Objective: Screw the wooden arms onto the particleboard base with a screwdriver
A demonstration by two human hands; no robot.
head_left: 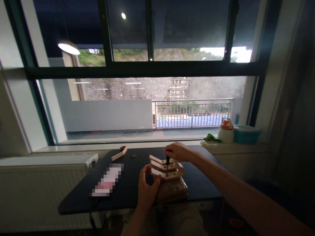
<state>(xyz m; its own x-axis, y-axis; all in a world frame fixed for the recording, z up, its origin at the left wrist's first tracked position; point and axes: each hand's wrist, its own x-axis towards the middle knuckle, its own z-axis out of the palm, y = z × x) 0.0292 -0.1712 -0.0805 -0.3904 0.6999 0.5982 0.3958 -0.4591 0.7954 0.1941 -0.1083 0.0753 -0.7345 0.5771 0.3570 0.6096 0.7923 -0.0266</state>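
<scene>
My right hand point(177, 152) is closed around the dark handle of a screwdriver point(167, 161), which stands upright with its tip down at the nearest arm of a light wooden piece point(180, 168). That piece has several bent, parallel arms with small dark holes, joined by a curved part on the right. With thumb and fingers, my left hand point(146, 185) grips the left ends of the arms. Beneath the wooden piece lies a brown, shiny, plastic-wrapped block point(173, 190) near the table's front edge. Whether the tip sits in a screw is too small to tell.
On the dark table point(133, 193), a loose bent wooden piece point(119, 154) lies at the back left, beside several small screws point(133, 156). A blurred-out pale strip point(108, 180) is at left. A radiator point(49, 190) flanks the table; a teal box point(246, 135) stands on the windowsill.
</scene>
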